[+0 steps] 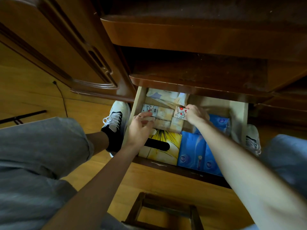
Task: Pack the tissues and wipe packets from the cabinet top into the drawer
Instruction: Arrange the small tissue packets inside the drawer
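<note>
The drawer [239, 113] stood pulled out below the cabinet, already fairly full. A yellow tissue box [164, 146] lay at its front left, blue tissue packs [194, 150] sat beside it on the right, and a larger pale packet [167, 97] lay at the back under the cabinet edge. Between them ran a block of small pocket tissue packets [163, 118], packed side by side in two rows.

The right hand [196, 113] pinched a small packet printed with a cat and red hearts [180, 112] at its right edge, holding it tilted at the right end of the back row, not yet lying flat. The left hand [141, 128] had its fingers curled onto the left end of the block, pressing on or gripping a packet there; which of the two could not be told.

The chief risk seemed to be the fit. The rows looked tight, and forcing the heart packet down at an angle could have wedged it on edge or pushed up a neighbour, so that the block buckled. If the left hand let go early, the loose packets might have slid apart toward the left wall. A packet left standing proud could also have caught on the cabinet edge when the drawer was shut, and the thin wrappers would probably crumple under hard pressure. The cabinet top was out of sight, so what remained to pack could not be judged.
</note>
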Demonstrator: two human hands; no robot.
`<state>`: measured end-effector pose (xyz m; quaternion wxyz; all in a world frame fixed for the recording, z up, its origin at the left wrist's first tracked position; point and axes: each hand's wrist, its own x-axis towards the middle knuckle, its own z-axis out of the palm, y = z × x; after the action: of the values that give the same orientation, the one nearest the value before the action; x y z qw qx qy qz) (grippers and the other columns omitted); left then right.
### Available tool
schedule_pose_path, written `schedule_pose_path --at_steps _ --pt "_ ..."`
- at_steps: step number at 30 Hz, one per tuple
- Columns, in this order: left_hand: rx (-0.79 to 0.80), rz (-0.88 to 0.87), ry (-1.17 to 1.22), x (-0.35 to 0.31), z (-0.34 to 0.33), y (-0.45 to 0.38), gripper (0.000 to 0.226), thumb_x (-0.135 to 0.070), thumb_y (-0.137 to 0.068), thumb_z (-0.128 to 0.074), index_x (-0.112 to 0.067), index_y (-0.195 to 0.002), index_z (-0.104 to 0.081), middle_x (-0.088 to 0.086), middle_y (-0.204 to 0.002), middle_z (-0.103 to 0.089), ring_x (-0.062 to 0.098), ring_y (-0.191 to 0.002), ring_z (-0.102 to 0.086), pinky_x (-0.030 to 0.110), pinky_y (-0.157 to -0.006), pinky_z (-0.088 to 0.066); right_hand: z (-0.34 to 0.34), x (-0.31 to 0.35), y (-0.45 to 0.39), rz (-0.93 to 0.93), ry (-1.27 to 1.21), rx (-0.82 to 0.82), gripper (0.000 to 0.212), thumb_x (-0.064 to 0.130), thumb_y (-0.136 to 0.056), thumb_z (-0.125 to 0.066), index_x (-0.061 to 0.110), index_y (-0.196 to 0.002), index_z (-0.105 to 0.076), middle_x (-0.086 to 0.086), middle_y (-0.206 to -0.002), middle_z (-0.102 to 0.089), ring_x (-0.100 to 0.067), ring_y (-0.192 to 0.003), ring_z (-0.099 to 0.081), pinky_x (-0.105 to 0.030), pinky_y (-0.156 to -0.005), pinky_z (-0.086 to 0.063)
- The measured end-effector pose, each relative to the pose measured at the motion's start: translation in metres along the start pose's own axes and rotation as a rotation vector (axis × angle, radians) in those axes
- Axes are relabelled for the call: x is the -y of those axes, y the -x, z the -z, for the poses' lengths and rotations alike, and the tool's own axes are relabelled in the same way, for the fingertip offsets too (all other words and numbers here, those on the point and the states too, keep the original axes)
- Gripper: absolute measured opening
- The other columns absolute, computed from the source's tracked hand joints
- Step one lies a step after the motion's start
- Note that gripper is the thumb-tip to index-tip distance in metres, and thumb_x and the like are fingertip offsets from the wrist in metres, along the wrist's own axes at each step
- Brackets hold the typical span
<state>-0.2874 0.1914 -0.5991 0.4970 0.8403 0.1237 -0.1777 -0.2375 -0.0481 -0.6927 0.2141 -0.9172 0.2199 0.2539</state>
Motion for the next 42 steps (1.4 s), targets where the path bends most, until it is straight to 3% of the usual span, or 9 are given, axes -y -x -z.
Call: schedule_pose_path --at_steps 5,9,14,18,23,27,32,39,42 --pt "0.025 -0.021 -0.047 -0.004 -0.003 -0.001 0.031 -0.016 -0.095 -0.06 -0.022 -0.124 -0.067 0.004 -0.125 -0.063 0.01 -0.105 -0.064 0.007 -0.071 -0.046 0.004 0.011 0.0 0.017 -0.064 0.026 0.033 0.058 -0.096 -0.048 0.032 -0.112 -0.06 0.003 -0.096 -0.059 -0.019 -0.077 -0.052 -0.025 -0.055 -0.026" --pt "0.016 -0.008 -0.036 -0.002 -0.002 -0.001 0.029 -0.015 -0.096 -0.059 -0.022 -0.123 -0.067 0.002 -0.126 -0.059 0.009 -0.107 -0.062 0.003 -0.068 -0.044 0.005 0.015 -0.001 0.026 0.022 0.043 0.047 0.07 -0.084 -0.048 0.025 -0.096 -0.058 0.003 -0.088 -0.064 -0.015 -0.068 -0.05 -0.026 -0.055 -0.026" --pt "0.004 0.004 -0.008 -0.001 0.001 0.0 0.029 -0.014 -0.095 -0.06 -0.018 -0.123 -0.067 0.005 -0.125 -0.064 0.013 -0.106 -0.064 0.018 -0.078 -0.05 0.003 0.01 -0.003 0.013 -0.085 0.069 0.042 0.06 -0.084 -0.046 0.024 -0.095 -0.064 -0.001 -0.1 -0.07 -0.021 -0.082 -0.059 -0.033 -0.072 -0.043" --pt "0.002 0.015 -0.013 -0.002 0.0 0.0 0.028 -0.015 -0.096 -0.061 -0.02 -0.122 -0.067 0.006 -0.124 -0.064 0.013 -0.105 -0.064 0.014 -0.076 -0.049 0.001 0.006 -0.003 -0.009 -0.174 -0.011 0.05 0.049 -0.098 -0.048 0.037 -0.148 -0.046 -0.003 -0.145 -0.055 -0.029 -0.119 -0.059 -0.042 -0.096 -0.051" --pt "0.012 0.009 -0.034 -0.002 -0.003 0.001 0.027 -0.016 -0.096 -0.06 -0.022 -0.122 -0.067 0.005 -0.124 -0.062 0.012 -0.106 -0.063 0.001 -0.064 -0.042 0.005 -0.005 0.0 0.039 -0.085 -0.21 0.034 0.05 -0.09 -0.07 0.031 -0.115 -0.057 0.004 -0.103 -0.073 -0.015 -0.076 -0.06 -0.028 -0.06 -0.047" --pt "0.012 0.012 -0.02 -0.002 -0.002 0.001 0.025 -0.016 -0.096 -0.061 -0.021 -0.12 -0.067 0.002 -0.13 -0.061 0.011 -0.108 -0.063 0.002 -0.067 -0.044 0.003 -0.013 -0.002 0.227 0.015 -0.159 0.031 0.053 -0.092 -0.066 0.039 -0.12 -0.067 0.007 -0.118 -0.07 -0.021 -0.104 -0.058 -0.035 -0.079 -0.053" --pt "0.002 0.016 -0.001 0.0 -0.001 0.001 0.026 -0.014 -0.096 -0.062 -0.02 -0.121 -0.067 0.0 -0.129 -0.063 0.011 -0.108 -0.063 0.003 -0.069 -0.045 0.0 -0.019 -0.004 0.319 0.376 -0.09 0.051 0.054 -0.095 -0.052 0.048 -0.145 -0.048 0.002 -0.144 -0.054 -0.028 -0.127 -0.039 -0.042 -0.098 -0.032" --pt "0.001 -0.004 -0.064 0.004 -0.003 -0.001 0.024 -0.017 -0.097 -0.059 -0.024 -0.118 -0.067 0.002 -0.124 -0.062 0.006 -0.105 -0.062 0.0 -0.064 -0.042 -0.009 -0.007 0.0 0.303 0.284 -0.203 0.048 0.043 -0.091 -0.07 0.036 -0.137 -0.055 0.0 -0.121 -0.073 -0.027 -0.119 -0.052 -0.043 -0.093 -0.032" --pt "-0.01 -0.099 -0.228 0.007 -0.003 0.001 0.025 -0.017 -0.097 -0.061 -0.021 -0.121 -0.067 0.001 -0.128 -0.057 0.014 -0.119 -0.055 0.0 -0.081 -0.038 -0.011 -0.006 0.002 0.278 0.236 -0.223 0.038 0.043 -0.092 -0.07 0.033 -0.127 -0.061 -0.001 -0.115 -0.074 -0.027 -0.116 -0.055 -0.042 -0.091 -0.034"
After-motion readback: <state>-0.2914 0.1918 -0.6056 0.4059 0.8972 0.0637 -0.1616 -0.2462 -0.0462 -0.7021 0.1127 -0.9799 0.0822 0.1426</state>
